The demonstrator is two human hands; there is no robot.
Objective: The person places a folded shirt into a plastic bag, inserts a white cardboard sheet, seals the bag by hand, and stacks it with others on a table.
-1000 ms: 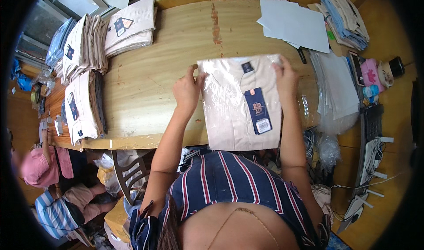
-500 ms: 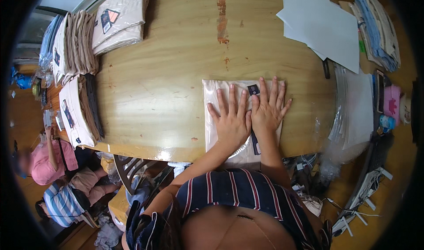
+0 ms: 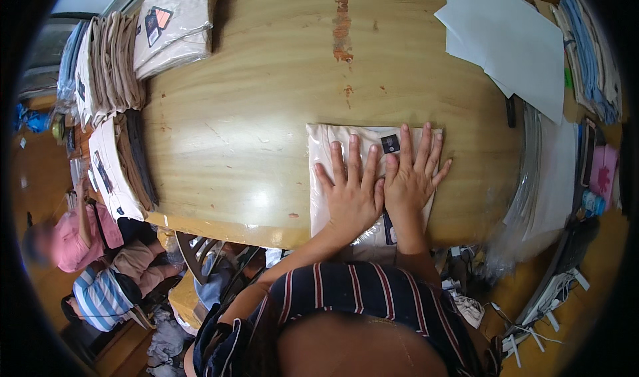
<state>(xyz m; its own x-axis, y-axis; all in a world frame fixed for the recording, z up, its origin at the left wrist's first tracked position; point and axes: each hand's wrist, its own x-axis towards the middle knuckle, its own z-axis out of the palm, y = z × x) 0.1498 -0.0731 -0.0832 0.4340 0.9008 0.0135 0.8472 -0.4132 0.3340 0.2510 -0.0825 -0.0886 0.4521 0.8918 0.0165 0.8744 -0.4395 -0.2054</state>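
A folded beige garment in a clear plastic bag [image 3: 322,207] lies flat at the near edge of the wooden table [image 3: 253,144]. My left hand [image 3: 353,194] presses flat on its left half with the fingers spread. On its right half rests my right hand [image 3: 409,177], likewise flat with fingers apart, and the two thumbs are close together. Between the hands a small dark label [image 3: 390,143] shows near the far edge of the garment. A dark tag [image 3: 389,229] is partly visible by my right wrist. The middle of the garment is hidden beneath my palms.
Stacks of folded garments [image 3: 113,64] and bagged garments [image 3: 174,24] stand at the far left, with another pile [image 3: 110,164] nearer. White sheets [image 3: 502,37] and clear plastic bags [image 3: 526,171] lie on the right. Two people sit beyond the left edge, one in pink [image 3: 83,237].
Both hands stay flat on the bagged garment, with little shift on it. The whole view has moved slightly, so the table's things appear a bit displaced.
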